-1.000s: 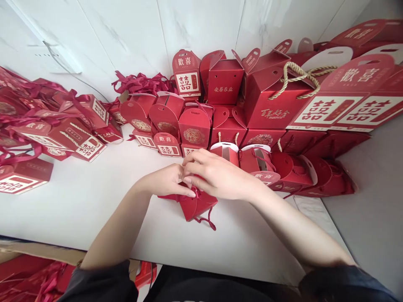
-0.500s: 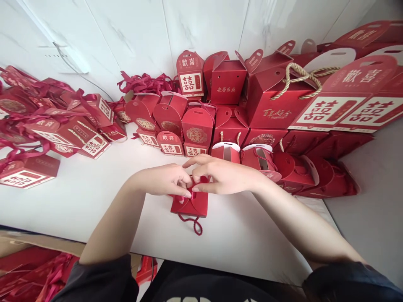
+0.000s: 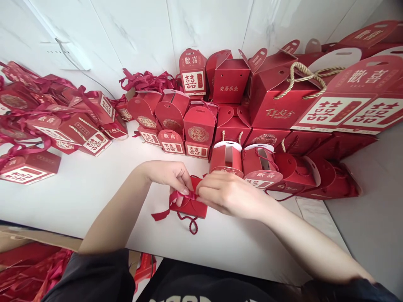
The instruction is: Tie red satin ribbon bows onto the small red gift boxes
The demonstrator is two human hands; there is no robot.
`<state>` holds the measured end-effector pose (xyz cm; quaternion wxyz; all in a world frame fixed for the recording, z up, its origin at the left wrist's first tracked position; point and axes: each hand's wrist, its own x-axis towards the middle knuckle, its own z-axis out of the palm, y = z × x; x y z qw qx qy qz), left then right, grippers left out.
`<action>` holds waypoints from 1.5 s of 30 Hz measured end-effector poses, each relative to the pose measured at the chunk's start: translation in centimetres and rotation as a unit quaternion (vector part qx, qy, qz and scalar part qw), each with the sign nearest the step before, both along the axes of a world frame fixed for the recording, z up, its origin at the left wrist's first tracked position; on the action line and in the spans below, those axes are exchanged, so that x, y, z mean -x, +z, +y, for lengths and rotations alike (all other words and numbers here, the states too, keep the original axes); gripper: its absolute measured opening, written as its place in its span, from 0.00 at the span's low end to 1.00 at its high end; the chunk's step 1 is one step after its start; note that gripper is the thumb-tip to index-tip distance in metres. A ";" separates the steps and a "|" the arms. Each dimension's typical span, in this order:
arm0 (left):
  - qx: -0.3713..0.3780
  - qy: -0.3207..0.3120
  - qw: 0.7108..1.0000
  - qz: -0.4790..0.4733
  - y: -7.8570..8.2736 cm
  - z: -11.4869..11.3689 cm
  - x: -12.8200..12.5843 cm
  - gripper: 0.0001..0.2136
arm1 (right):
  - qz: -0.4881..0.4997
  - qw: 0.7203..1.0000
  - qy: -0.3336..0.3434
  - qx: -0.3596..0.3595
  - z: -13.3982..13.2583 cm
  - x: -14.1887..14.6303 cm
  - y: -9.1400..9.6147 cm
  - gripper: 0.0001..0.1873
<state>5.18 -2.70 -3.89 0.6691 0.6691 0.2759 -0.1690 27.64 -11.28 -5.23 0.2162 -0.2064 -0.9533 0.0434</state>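
A small red gift box lies on the white table in front of me, a red cord handle trailing from its near side. A red ribbon runs across its top, with one end hanging off to the left. My left hand pinches the ribbon at the box's top left. My right hand is closed on the ribbon at the box's top right, its fingers meeting the left hand's.
Stacks of red gift boxes line the back wall. Larger boxes with rope handles stand at the right. More boxes with ribbons are heaped at the left. Two round-topped boxes sit just behind my hands.
My hands moved slightly toward me. A ribbon now lies drawn across the box, its loose end out to the left. The box lies flatter than one second ago.
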 end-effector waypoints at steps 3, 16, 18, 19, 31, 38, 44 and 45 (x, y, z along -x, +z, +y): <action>0.019 0.035 0.999 0.006 -0.6 0.1 0.1 0.10 | -0.012 0.998 0.003 -0.057 -1.4 0.4 -0.9 0.16; -0.154 0.100 0.983 0.003 -0.4 -2.6 -0.7 0.08 | -0.025 0.997 -0.023 -0.075 -2.8 0.9 -2.8 0.13; -0.173 0.121 0.977 0.008 -0.6 -2.9 -0.9 0.08 | -0.021 0.997 -0.029 -0.062 -2.8 0.9 -2.9 0.12; -0.187 0.131 0.974 0.013 -0.7 -3.1 -0.9 0.08 | -0.017 0.998 -0.031 -0.056 -2.8 0.9 -3.0 0.12; -0.445 0.044 0.893 -0.047 0.0 -5.8 -1.2 0.05 | 0.172 0.976 0.053 0.126 -3.3 -0.8 -2.3 0.07; -0.540 0.029 0.829 -0.144 -1.7 -5.6 -0.7 0.07 | 0.145 0.965 -0.138 0.171 -1.6 -0.4 -3.9 0.09; -0.582 0.099 0.777 -0.220 -3.8 -5.7 -0.6 0.05 | 0.184 0.958 -0.140 0.168 -0.8 -0.4 -5.2 0.08; -0.575 0.110 0.778 -0.228 -4.1 -5.7 -0.6 0.05 | 0.193 0.957 -0.135 0.172 -0.7 -0.3 -5.2 0.08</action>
